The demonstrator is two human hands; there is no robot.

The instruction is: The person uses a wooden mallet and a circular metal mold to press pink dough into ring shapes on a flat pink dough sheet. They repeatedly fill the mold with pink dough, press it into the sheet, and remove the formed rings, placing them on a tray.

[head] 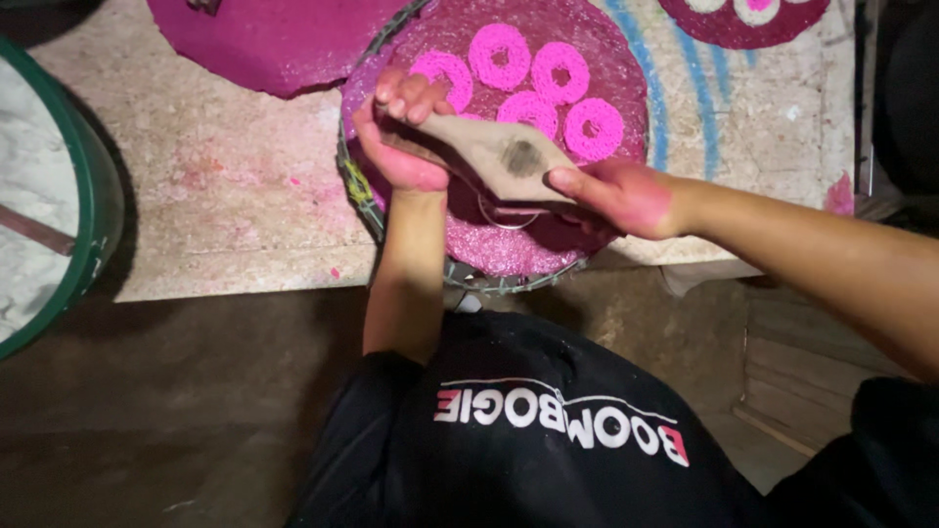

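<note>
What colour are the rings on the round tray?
Bright pink rings, on a darker magenta bed; head view.

so it's a pale, rough slab (245, 186) stained pink with blue streaks on the right. Sitting on it: a round wire-rimmed tray (509, 249) of magenta grains with five pink rings (533, 78), plus another magenta disc (274, 39) upper left.
</note>
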